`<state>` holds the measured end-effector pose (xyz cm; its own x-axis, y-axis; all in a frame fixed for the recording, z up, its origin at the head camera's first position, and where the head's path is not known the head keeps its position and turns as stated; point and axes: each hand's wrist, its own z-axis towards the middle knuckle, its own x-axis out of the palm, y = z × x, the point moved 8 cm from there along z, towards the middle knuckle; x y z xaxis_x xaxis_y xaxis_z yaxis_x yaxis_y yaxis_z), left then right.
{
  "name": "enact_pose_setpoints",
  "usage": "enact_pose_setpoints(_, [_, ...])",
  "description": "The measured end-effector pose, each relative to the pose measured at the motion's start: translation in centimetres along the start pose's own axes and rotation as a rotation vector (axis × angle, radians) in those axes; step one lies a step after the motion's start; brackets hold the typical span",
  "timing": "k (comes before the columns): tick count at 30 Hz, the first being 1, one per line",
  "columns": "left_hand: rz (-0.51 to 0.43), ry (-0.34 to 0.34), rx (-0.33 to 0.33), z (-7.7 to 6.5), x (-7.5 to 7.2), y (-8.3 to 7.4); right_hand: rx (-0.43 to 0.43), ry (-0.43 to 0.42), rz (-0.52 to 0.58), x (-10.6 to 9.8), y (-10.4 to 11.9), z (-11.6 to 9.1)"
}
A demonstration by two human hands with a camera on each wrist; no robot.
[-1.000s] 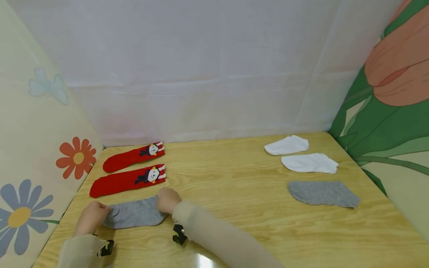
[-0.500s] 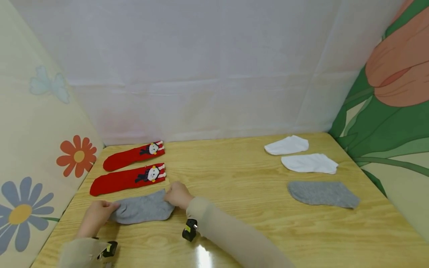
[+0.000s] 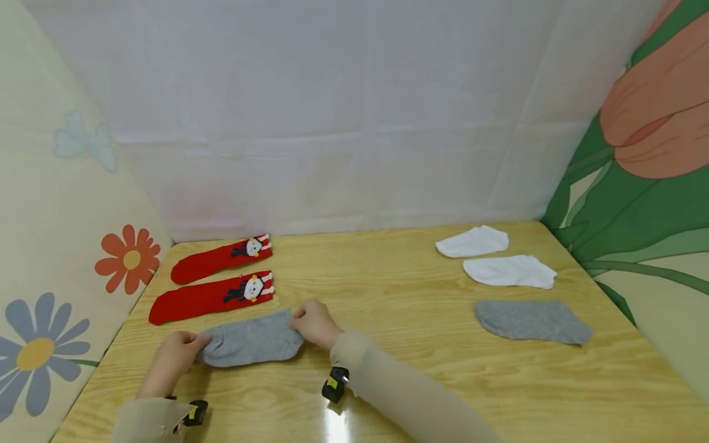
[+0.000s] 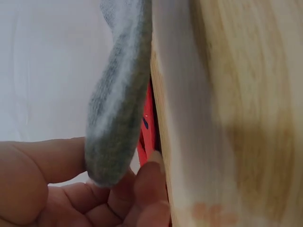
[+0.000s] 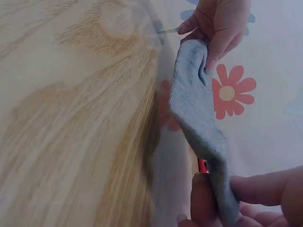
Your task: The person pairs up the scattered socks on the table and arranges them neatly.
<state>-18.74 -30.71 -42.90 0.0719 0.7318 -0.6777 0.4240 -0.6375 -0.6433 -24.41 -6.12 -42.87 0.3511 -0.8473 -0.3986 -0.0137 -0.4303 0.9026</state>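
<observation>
"Over the surface (image 3: 399,295), who holds the grey sock (image 3: 252,341)?"

"Left hand (image 3: 173,362) and right hand (image 3: 318,325), fingers (image 5: 258,190) pinching either end."

"What could spoil it?"

"A loose pinch: one end would likely drop."

To my eye, soft, even light covers the wooden tabletop (image 3: 382,301), with white glare (image 3: 336,426) low in the head view and faint shadow by the left hand (image 3: 170,360), while both wrist views look dimmer, the grey sock (image 4: 120,90) slightly blurred on the left, the red flower (image 5: 227,93) mirrored in the sheen on the right.
</observation>
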Motion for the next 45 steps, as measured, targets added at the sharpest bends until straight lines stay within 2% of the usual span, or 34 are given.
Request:
enact_pose_setpoints(15, [-0.03, 0.027, -0.023, -0.5, 1.7, -1.5, -0.03, -0.102, 0.054, -3.0, -1.4, -0.6])
enact_pose_setpoints(27, [-0.013, 0.019, 0.016, -0.7, 2.8, -3.0, -0.061, -0.139, 0.046, -4.7, -1.9, -0.8])
enact_pose_setpoints(38, [-0.058, 0.03, 0.025, -0.6, 4.4, -4.2, -0.007, -0.208, 0.063, -6.6, -3.3, -0.7])
enact_pose_setpoints(45, [-0.086, 0.014, 0.068, -0.6, 5.1, -5.1, 0.016, -0.239, 0.082, -7.9, -4.1, -0.6])
